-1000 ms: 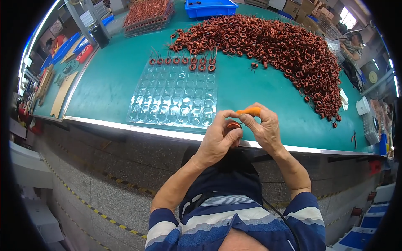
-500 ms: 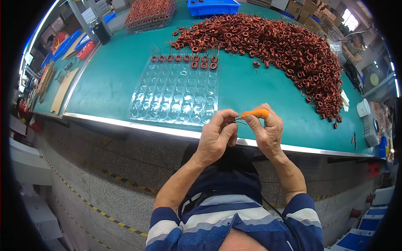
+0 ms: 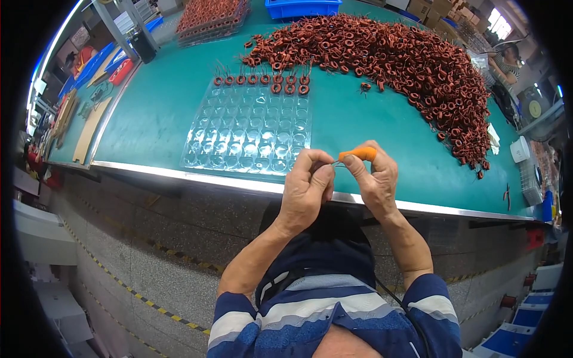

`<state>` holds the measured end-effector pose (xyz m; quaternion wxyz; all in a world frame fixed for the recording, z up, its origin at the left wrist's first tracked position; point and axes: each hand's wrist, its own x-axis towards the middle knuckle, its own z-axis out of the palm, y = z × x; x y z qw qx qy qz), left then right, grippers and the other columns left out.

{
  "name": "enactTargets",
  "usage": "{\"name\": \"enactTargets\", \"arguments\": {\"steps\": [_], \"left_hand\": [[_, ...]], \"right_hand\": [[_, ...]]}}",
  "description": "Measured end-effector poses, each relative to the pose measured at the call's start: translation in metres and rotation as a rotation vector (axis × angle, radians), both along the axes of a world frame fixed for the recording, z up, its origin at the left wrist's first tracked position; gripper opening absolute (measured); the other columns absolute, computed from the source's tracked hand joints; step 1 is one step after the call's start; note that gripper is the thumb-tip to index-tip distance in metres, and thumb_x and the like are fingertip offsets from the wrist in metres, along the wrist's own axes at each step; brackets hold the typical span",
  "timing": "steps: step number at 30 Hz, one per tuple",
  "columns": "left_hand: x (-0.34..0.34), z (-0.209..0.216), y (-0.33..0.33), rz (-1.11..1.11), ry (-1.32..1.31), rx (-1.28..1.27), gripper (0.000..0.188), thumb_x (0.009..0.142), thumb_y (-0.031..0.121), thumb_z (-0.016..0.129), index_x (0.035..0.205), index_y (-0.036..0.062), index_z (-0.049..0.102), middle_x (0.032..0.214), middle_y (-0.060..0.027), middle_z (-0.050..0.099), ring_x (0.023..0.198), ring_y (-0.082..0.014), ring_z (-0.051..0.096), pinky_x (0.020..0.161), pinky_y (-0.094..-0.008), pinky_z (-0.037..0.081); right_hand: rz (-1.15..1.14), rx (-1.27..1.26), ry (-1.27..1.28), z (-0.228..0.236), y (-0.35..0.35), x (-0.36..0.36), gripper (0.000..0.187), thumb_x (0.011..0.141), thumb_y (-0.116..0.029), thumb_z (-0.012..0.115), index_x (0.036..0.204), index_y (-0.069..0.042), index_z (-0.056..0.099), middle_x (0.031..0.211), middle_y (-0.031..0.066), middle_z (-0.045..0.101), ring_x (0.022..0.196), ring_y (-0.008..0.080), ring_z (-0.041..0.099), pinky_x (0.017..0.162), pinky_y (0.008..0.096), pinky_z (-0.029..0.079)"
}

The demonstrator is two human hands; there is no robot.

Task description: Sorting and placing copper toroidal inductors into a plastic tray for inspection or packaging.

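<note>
Over the front edge of the table, my left hand [image 3: 305, 192] is closed in a pinch round a small toroidal coil, whose body is mostly hidden by the fingers. Thin wire leads [image 3: 337, 163] stick out toward my right hand [image 3: 378, 184], which pinches them between the thumb and a forefinger wearing an orange finger cot [image 3: 360, 154]. Just beyond my left hand lies a clear plastic tray [image 3: 206, 128] with round pockets. Red-brown coils [image 3: 276, 89] fill its far row and the right part of the second, their leads pointing away.
A large heap of coils [image 3: 382, 53] curves across the back and right of the green table [image 3: 152, 113]. Two stray coils [image 3: 365, 88] lie before it. Filled trays [image 3: 212, 21] and a blue bin [image 3: 302, 8] stand at the back. Pliers [image 3: 508, 196] lie far right.
My hands have shifted slightly, with the right turned a little and its orange-covered fingertip closer to the left fingers. Less of the wire leads shows between them. The tray's coils are unchanged.
</note>
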<state>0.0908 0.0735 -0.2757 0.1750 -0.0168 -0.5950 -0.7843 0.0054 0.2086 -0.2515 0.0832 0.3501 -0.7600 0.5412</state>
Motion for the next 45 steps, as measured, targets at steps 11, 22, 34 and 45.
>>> {"name": "enactTargets", "arguments": {"steps": [11,22,34,45], "left_hand": [[0.004,-0.003,-0.018,-0.165,-0.017,0.121,0.023,0.100,0.012,0.046,0.120,0.0032,0.039,0.077,-0.0038,0.051,0.063,-0.0111,0.054,0.056,-0.0233,0.045],[0.005,-0.003,-0.010,0.071,-0.059,-0.349,0.023,0.095,0.006,0.054,0.117,0.0015,0.049,0.075,-0.0057,0.057,0.060,-0.0109,0.053,0.054,-0.0257,0.044],[0.010,-0.014,-0.012,-0.172,-0.033,-0.057,0.030,0.099,0.023,0.053,0.117,-0.0003,0.047,0.075,-0.0050,0.055,0.062,-0.0121,0.057,0.057,-0.0242,0.048],[0.010,-0.018,-0.012,-0.194,-0.051,-0.217,0.027,0.100,0.023,0.049,0.115,0.0005,0.049,0.067,-0.0019,0.053,0.055,-0.0094,0.051,0.051,-0.0223,0.043]], "right_hand": [[0.244,-0.102,-0.573,-0.031,0.013,-0.004,0.038,0.094,-0.036,0.061,0.111,-0.002,0.063,0.088,0.0016,0.062,0.081,0.0085,0.056,0.074,0.0230,0.046],[-0.012,-0.042,0.229,-0.020,-0.004,0.019,0.024,0.095,-0.018,0.058,0.090,0.002,0.070,0.082,0.0099,0.067,0.061,0.0153,0.062,0.053,0.0270,0.048],[-0.007,-0.331,-0.378,-0.019,0.005,0.015,0.026,0.089,-0.021,0.069,0.103,0.001,0.067,0.071,0.0010,0.059,0.070,0.0090,0.058,0.066,0.0231,0.048],[0.274,-0.252,-0.828,-0.021,0.017,0.012,0.019,0.091,-0.017,0.065,0.098,0.001,0.066,0.068,0.0039,0.062,0.054,0.0097,0.057,0.048,0.0209,0.044]]}}
